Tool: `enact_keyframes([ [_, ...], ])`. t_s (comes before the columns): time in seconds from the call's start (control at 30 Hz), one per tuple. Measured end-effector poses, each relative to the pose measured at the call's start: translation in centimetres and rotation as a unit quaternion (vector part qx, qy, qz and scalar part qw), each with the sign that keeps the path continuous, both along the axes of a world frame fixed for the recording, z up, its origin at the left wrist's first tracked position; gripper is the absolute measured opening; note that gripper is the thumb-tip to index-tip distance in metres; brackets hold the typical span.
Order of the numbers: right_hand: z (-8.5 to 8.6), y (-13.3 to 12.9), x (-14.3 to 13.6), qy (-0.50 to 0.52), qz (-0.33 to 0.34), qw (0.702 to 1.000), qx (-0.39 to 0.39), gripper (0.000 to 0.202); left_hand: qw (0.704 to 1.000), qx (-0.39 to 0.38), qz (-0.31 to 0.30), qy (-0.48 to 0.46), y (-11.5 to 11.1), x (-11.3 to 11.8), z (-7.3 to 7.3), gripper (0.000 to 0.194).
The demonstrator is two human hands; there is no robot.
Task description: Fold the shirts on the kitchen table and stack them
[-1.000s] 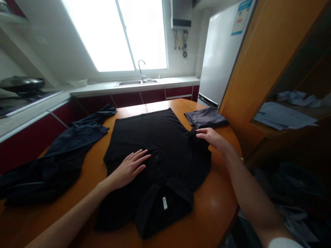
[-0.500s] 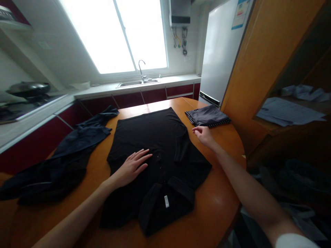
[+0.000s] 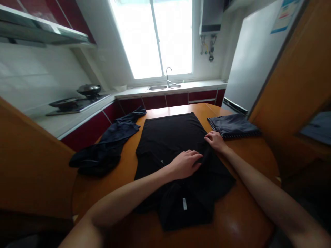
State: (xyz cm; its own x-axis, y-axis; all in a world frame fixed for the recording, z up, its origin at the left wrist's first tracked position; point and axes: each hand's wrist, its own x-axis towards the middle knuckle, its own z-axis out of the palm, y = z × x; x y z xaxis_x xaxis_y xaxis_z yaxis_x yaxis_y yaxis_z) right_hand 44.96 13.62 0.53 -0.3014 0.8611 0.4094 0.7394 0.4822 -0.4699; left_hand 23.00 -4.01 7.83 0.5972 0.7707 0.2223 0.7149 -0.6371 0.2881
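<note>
Change: left hand point(image 3: 185, 163) has crossed from the middle of the shirt point(image 3: 170, 132) toward its right side; handling now centres there.
Left hand: loosely spread, thumb apart, over the cloth.
Right hand point(image 3: 215, 141): fingertips at the shirt's right edge; pinch cannot be told.
Shirt position: flat on table point(image 3: 243, 220), collar nearest the wearer.
Count: one shirt, one crumpled garment point(image 3: 113, 137), one folded stack point(image 3: 235, 124).

Window point(image 3: 176, 38) above sink point(image 3: 157, 87), pale refrigerator point(image 3: 254, 58)
</note>
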Motion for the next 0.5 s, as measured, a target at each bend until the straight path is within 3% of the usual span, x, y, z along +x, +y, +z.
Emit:
enact_keyframes([
  [0.1,-1.2,0.8,0.3,-0.030,-0.025,0.999,0.016,0.023,1.000,0.007,0.017,0.025,2.2,1.9,-0.7,0.032],
  [0.2,-1.3,1.1,0.4,-0.030,-0.028,0.999,0.008,0.023,0.997,0.000,0.061,0.041,5.4,2.3,-1.7,0.032],
  [0.33,-0.4,0.9,0.4,0.077,-0.023,0.996,-0.031,0.027,0.992,0.000,0.125,0.026,8.6,2.2,-3.3,0.036],
  [0.5,0.1,1.0,1.0,0.160,-0.064,0.982,-0.074,0.040,0.981,-0.028,0.189,-0.026,10.3,1.8,-4.6,0.033],
])
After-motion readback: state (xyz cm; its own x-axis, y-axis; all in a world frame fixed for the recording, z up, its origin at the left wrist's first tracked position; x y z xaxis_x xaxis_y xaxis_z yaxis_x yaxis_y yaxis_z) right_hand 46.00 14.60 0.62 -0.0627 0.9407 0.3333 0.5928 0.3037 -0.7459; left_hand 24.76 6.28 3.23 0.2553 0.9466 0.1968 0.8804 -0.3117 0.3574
